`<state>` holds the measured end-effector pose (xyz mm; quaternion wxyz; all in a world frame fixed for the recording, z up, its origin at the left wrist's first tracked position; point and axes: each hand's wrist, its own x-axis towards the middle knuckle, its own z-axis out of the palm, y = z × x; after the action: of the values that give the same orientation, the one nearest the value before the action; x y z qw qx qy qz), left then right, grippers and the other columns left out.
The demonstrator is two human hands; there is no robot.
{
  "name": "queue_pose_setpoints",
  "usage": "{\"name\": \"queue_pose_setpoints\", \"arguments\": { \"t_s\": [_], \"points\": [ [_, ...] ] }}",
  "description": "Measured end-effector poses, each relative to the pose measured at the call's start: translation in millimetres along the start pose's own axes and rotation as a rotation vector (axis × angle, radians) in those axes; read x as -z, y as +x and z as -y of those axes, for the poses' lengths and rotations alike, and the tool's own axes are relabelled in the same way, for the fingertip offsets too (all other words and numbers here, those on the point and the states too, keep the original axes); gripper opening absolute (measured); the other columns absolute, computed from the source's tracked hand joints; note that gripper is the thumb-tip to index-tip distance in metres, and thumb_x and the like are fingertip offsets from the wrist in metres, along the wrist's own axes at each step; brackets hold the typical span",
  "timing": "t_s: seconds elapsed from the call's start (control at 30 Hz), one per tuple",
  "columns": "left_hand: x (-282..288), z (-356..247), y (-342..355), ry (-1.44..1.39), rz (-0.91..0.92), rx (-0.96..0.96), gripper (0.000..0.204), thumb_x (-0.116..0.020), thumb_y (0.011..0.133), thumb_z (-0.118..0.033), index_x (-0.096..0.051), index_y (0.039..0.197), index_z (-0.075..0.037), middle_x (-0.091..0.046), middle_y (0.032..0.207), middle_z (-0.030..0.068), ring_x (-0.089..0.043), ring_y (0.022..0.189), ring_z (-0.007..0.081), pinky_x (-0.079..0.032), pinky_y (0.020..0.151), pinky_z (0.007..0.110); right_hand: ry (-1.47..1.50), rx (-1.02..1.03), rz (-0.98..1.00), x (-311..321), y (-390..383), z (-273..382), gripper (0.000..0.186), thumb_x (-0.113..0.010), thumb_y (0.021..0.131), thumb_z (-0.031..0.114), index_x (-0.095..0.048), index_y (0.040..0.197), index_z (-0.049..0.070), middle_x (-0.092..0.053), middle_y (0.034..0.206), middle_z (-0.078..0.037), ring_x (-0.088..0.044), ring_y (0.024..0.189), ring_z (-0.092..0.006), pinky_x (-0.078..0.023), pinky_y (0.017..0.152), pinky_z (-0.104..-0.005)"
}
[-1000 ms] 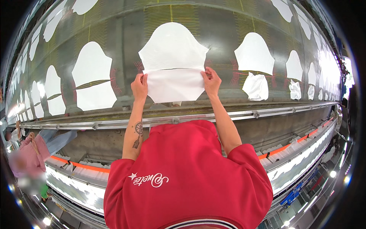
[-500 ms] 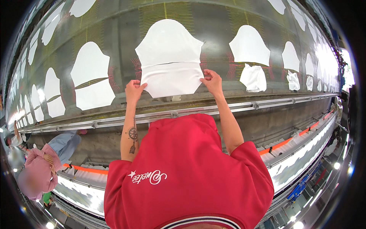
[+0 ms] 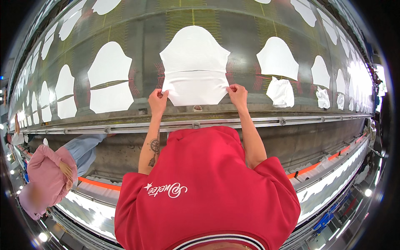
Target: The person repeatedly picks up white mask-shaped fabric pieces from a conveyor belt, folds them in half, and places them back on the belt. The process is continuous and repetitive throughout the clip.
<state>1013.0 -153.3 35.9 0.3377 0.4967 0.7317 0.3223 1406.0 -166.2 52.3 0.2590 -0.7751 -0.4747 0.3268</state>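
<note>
My left hand (image 3: 158,102) and my right hand (image 3: 238,96) pinch the two side edges of a white fabric panel (image 3: 196,89). It lies nearly flat on the grey table, with faint creases across its upper part. Its far edge meets the straight near edge of a larger, dome-topped white fabric piece (image 3: 194,50), and only a thin line shows between them. Yellow and red guide lines (image 3: 160,70) on the table show around the pieces.
Paired white pieces (image 3: 110,66) lie to the left. On the right, crumpled white cloth (image 3: 280,92) sits below another dome-topped piece (image 3: 278,58). A metal rail (image 3: 266,121) runs along the table's near edge. A person in pink (image 3: 54,171) is at the left, arms folded.
The dark gap between the panel and the dome-topped piece has narrowed to a thin line. Both hands keep their pinch on the panel's sides. The whole view has shifted slightly.
</note>
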Motion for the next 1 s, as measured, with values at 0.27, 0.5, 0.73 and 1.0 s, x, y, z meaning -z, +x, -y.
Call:
{"name": "queue_pose_setpoints", "arguments": {
  "t_s": [0.27,0.5,0.73,1.0],
  "points": [
    [-5.9,-8.0,-13.8,-0.098,-0.032,-0.188,0.021,-0.073,0.098,-0.008,-0.071,0.117,0.001,-0.069,0.083,0.0071,-0.061,0.068,0.0141,-0.052,0.066,0.031,0.234,0.091,-0.092,-10.5,-13.2,-5.8,0.014,-0.071,0.095,0.01,-0.075,0.106,0.001,-0.076,0.088,-0.012,-0.073,0.077,-0.0201,-0.057,0.074,-0.0337],
    [-15.3,3.8,-15.0,-0.193,0.06,0.023,0.024,-0.08,0.093,-0.008,-0.075,0.113,0.004,-0.068,0.081,0.0037,-0.057,0.065,0.0065,-0.047,0.062,0.026,0.459,0.105,-0.092,-32.4,-16.8,-19.8,0.018,-0.074,0.095,0.008,-0.077,0.11,-0.001,-0.076,0.089,-0.007,-0.072,0.078,-0.0111,-0.056,0.071,-0.0288],
    [-12.1,7.1,-13.3,-0.367,0.077,0.084,0.03,-0.082,0.093,-0.007,-0.074,0.118,0.006,-0.073,0.09,0.0026,-0.061,0.066,0.0061,-0.047,0.06,0.025,0.547,-0.013,-0.064,-31.3,-16.9,-29.8,0.023,-0.076,0.094,0.009,-0.079,0.114,-0.002,-0.078,0.091,-0.005,-0.072,0.073,-0.0114,-0.056,0.067,-0.0276],
    [-3.3,2.6,-21.1,-0.382,0.147,0.133,0.036,-0.08,0.094,-0.006,-0.07,0.126,0.008,-0.075,0.097,0.0074,-0.07,0.07,0.0107,-0.053,0.062,0.026,0.578,-0.002,-0.097,-28.5,-21.9,-34.9,0.021,-0.074,0.096,0.006,-0.08,0.115,-0.002,-0.078,0.095,-0.005,-0.07,0.074,-0.0103,-0.057,0.067,-0.0267]
  ]
}}
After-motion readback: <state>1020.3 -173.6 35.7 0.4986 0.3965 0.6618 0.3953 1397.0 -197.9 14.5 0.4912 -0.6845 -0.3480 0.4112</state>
